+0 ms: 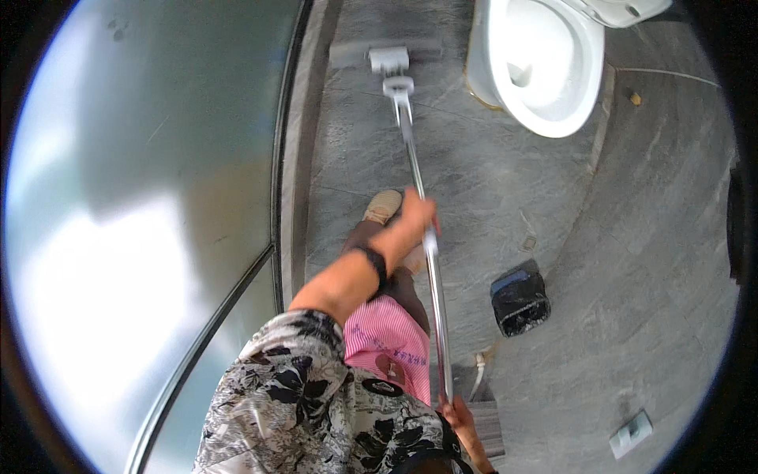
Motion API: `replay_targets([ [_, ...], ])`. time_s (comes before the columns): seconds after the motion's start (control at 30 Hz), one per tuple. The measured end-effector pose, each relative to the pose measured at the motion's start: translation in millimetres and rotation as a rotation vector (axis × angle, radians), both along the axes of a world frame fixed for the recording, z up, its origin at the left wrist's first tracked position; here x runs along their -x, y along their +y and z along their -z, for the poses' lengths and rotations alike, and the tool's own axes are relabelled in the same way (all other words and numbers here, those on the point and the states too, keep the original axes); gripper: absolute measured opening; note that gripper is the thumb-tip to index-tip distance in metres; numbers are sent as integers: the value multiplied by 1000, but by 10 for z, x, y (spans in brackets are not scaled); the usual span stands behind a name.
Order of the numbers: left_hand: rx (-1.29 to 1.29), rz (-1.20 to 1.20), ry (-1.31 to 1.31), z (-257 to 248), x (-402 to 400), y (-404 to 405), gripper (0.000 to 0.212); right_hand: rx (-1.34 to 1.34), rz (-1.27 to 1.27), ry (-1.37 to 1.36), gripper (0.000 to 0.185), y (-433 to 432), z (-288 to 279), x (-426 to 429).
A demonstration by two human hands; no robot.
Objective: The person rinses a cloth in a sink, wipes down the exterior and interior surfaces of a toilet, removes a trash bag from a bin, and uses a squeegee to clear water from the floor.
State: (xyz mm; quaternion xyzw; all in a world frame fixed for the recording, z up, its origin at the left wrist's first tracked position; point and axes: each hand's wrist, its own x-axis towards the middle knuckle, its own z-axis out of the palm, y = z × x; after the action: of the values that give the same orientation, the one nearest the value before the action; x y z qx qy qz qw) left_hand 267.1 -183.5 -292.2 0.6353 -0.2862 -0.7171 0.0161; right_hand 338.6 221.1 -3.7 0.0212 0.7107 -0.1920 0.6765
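A mop with a silver metal pole [436,290] runs from beside my body up to its white plastic head joint [389,59], at the top of the view. The flat, blurred mop head lies across the grey floor between the glass partition and the toilet. My left hand [418,210] is closed around the upper middle of the pole, with a black band on that wrist. Lower down, near my waist, my right hand [456,412] grips the pole's near end. Its fingers are partly hidden.
A white toilet [553,118] with raised lid stands at the upper right. A black lined waste bin [521,302] is right of the pole. A frosted glass partition [195,148] with a dark frame borders the left. A white hose [479,367] and a wall fitting [631,434] are lower right.
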Motion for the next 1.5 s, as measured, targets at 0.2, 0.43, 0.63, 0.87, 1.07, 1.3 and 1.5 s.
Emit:
replay_targets([
  [0.2,-68,21,-69,452,157,-519,41,72,99,-120,54,-379,322,326],
  [0.43,-190,-366,46,-69,-548,1515,43,7,-649,142,62,1435,-596,1399],
  [0.63,-391,-688,18,-325,-1087,2681,6,-69,-829,208,48,1104,-1346,2113],
  [0.87,-293,-906,73,49,-888,2178,22,238,-1308,653,41,-143,-973,2754],
  [1.07,-451,-799,71,-529,221,2393,3,-120,-1248,790,38,-120,-2123,2863],
  [1.3,-593,-739,328,-791,980,2271,28,-251,-973,735,35,115,-2487,3066],
  [1.5,-111,-624,94,-385,582,1140,39,165,-616,519,34,89,-826,2994],
])
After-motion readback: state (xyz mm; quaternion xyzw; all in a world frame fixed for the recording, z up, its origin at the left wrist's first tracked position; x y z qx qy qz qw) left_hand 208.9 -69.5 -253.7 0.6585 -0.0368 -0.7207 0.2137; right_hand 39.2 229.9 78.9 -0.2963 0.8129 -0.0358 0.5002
